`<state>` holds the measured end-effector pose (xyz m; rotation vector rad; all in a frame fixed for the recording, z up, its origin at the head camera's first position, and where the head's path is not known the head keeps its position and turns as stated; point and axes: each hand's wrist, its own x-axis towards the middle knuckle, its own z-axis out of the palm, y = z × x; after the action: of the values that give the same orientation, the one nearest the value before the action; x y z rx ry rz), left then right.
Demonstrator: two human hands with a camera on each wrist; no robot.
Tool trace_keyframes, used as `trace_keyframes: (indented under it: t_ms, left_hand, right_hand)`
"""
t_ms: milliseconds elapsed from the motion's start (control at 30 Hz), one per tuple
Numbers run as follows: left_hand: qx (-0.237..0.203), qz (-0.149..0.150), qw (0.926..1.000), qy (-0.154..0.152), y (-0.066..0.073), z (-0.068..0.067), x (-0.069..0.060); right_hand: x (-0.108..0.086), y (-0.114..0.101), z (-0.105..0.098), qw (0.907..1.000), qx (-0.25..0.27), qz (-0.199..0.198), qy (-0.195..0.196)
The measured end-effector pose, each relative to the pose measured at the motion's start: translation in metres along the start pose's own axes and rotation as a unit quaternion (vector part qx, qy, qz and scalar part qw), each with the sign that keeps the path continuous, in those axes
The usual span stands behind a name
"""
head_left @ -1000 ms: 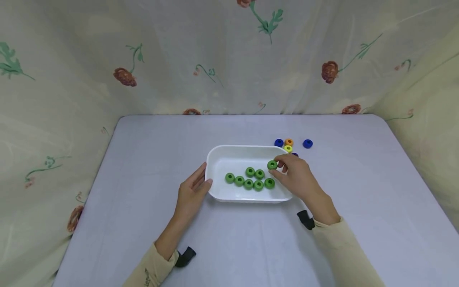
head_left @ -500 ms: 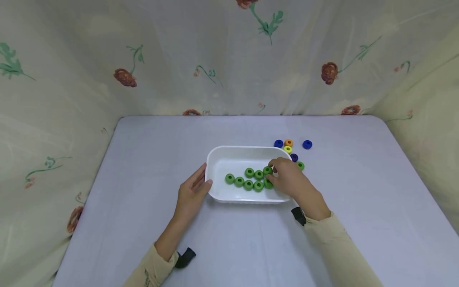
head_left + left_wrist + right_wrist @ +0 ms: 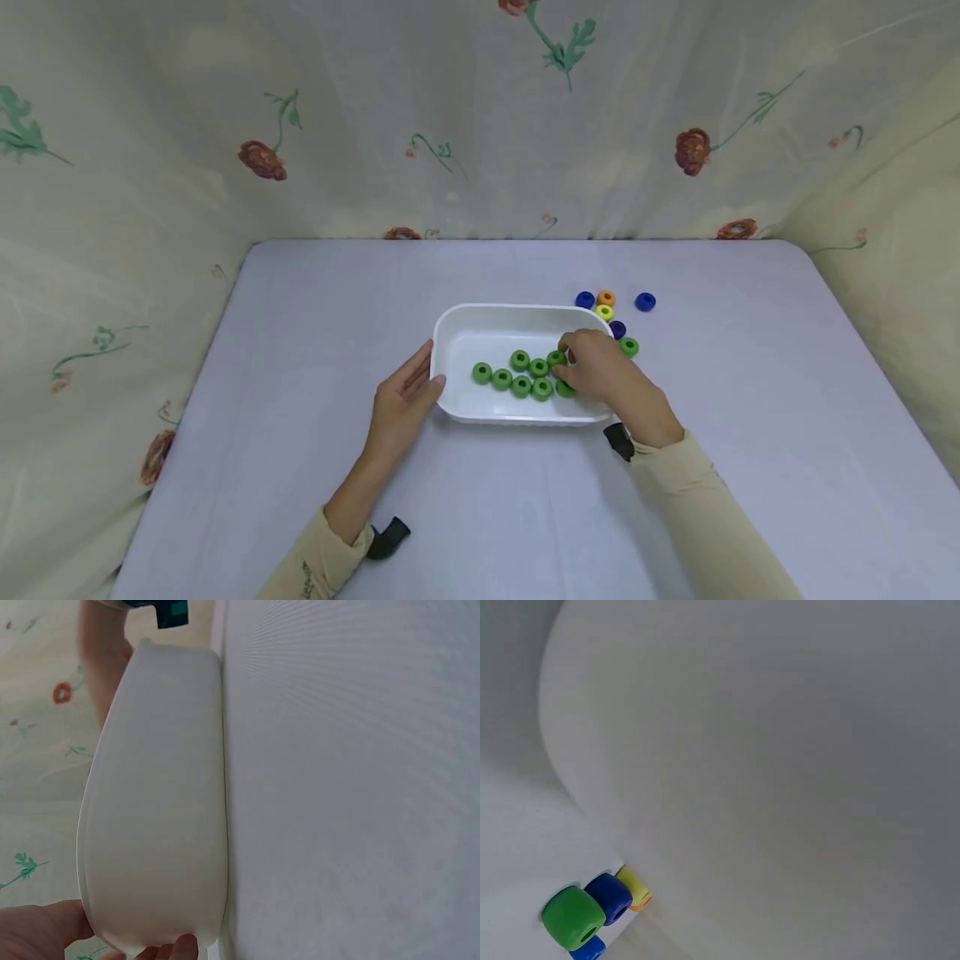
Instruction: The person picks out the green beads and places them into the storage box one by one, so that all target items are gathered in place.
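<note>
A white plastic tray (image 3: 480,407) lies on the table with several green beads (image 3: 502,379) in two rows inside. My left hand (image 3: 401,408) holds the tray's left end, thumb at the rim and fingers along the outer wall; the left wrist view shows its fingertips (image 3: 185,947) against the tray's side. Over the tray's right part, my right hand (image 3: 603,371) pinches a green bead (image 3: 557,358) at the end of the upper row. Part of that bead and of one below it is hidden by the fingers. The right wrist view shows no right hand, only the tray's outer wall (image 3: 742,765).
Behind the tray's right corner lie loose beads: blue (image 3: 585,299), orange (image 3: 606,297), yellow (image 3: 604,312), dark blue (image 3: 617,329) and green (image 3: 628,347). Another blue bead (image 3: 645,302) sits farther right. A flowered curtain (image 3: 480,125) hangs behind the pale-covered table (image 3: 330,317).
My right hand has lowered a green bead from the tray's right side to the upper row's right end, then shifted slightly left. The left hand and tray have stayed in place.
</note>
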<state>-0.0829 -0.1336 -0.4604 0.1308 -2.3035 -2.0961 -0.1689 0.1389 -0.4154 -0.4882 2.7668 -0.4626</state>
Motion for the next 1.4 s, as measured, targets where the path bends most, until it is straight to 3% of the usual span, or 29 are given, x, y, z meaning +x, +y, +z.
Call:
trace_keyframes:
  t_ms: [533, 1033, 1133, 1233, 1333, 1400]
  left_hand:
    - [0.002, 0.001, 1.0, -0.004, 0.0, 0.001, 0.001]
    - [0.012, -0.008, 0.9999, 0.005, 0.003, 0.002, 0.001]
    - [0.013, -0.013, 0.9998, 0.009, 0.001, 0.002, 0.001]
    - [0.012, -0.018, 0.9997, 0.01, -0.001, 0.002, 0.001]
    - [0.007, -0.014, 0.9998, 0.007, -0.002, 0.002, 0.0]
    - [0.005, -0.011, 0.9999, 0.005, -0.001, 0.002, 0.001]
  right_hand:
    - [0.002, 0.0, -0.005, 0.9993, 0.004, 0.01, -0.036]
    - [-0.005, -0.003, -0.005, 0.9996, 0.009, -0.003, -0.026]
    - [-0.008, -0.001, -0.006, 0.9996, 0.023, -0.018, -0.001]
    - [-0.014, 0.004, -0.008, 0.9966, 0.056, -0.033, 0.05]
    - [-0.022, 0.014, -0.01, 0.9865, 0.119, -0.017, 0.112]
    - [-0.027, 0.024, -0.01, 0.9731, 0.167, 0.012, 0.159]
